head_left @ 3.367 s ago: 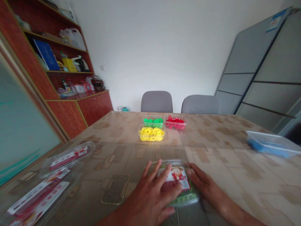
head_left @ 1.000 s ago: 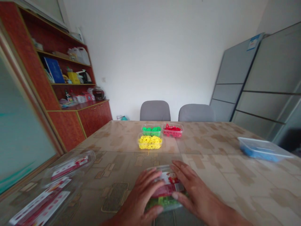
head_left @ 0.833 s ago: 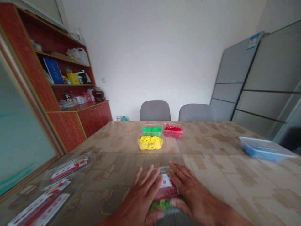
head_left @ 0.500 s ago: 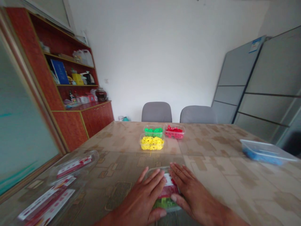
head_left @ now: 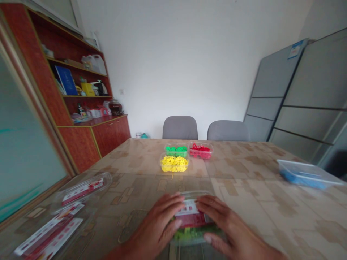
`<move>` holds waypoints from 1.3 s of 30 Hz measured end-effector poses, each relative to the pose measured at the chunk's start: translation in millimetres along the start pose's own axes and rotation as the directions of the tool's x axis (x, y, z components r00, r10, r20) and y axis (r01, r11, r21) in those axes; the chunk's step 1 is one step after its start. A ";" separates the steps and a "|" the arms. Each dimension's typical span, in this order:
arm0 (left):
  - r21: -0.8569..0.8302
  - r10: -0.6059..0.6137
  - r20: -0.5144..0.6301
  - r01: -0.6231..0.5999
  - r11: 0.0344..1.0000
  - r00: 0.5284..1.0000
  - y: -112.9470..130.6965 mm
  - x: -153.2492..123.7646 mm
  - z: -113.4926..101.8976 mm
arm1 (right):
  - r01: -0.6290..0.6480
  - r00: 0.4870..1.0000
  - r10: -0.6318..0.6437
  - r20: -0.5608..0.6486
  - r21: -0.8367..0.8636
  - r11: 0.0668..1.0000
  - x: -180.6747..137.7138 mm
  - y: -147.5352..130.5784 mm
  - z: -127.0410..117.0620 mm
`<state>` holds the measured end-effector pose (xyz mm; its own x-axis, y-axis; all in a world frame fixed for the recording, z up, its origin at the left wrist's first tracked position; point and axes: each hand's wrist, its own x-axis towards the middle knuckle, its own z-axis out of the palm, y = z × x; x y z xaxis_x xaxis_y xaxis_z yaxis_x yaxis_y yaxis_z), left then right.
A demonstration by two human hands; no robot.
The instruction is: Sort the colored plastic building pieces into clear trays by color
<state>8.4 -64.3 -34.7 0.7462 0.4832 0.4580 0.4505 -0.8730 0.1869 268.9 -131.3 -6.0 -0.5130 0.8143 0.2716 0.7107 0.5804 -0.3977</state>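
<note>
Green pieces (head_left: 192, 233) are sitting in the clear box (head_left: 191, 241) on the table (head_left: 265, 206), while the left hand (head_left: 158, 221) and right hand (head_left: 229, 221) are now resting farther apart on its lid (head_left: 189, 217), fingers bending but not gripping, so they're maybe pressing both sides.

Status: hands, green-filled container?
Left hand, right hand over labelled lid, either side. Green-filled container under lid. Yellow-filled tub ahead, apart from hands.

We note a red-brown cabinet (head_left: 58, 112) at left, a blue folder (head_left: 66, 80) on its shelf, and two grey chairs (head_left: 180, 128) before a white wall (head_left: 184, 65).
</note>
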 end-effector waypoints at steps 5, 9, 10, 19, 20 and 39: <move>-0.054 -0.115 0.192 0.127 0.990 0.975 -12.2 -1.6 -0.1 | -0.132 0.972 0.134 0.193 -0.023 0.991 17.8 2.9 -2.1; -0.112 -0.226 0.387 0.289 0.951 0.894 -3.6 5.4 -4.0 | -0.191 0.900 0.231 0.371 -0.141 0.971 39.0 -5.0 3.5; -0.116 -0.268 0.415 0.343 0.932 0.869 -0.3 7.8 -5.5 | -0.190 0.894 0.243 0.377 -0.171 0.967 42.3 -7.3 4.6; -0.242 -0.379 0.358 0.477 0.845 0.853 13.8 27.5 5.9 | -0.033 0.959 0.123 0.256 -0.328 0.944 20.7 5.5 15.7; -0.256 -0.371 0.342 0.466 0.847 0.863 14.3 31.4 9.6 | -0.016 0.970 0.099 0.222 -0.348 0.937 15.5 12.1 17.9; -0.429 -0.011 0.215 0.104 0.897 0.977 71.0 190.4 120.6 | -0.208 0.978 0.176 -0.113 -0.585 0.784 -109.4 149.6 -58.3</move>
<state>241.6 -26.2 -39.1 0.8293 0.4954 0.2584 0.2719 -0.7618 0.5880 459.4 -132.9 -44.1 -0.3226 0.8996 0.2943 0.9455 0.2919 0.1443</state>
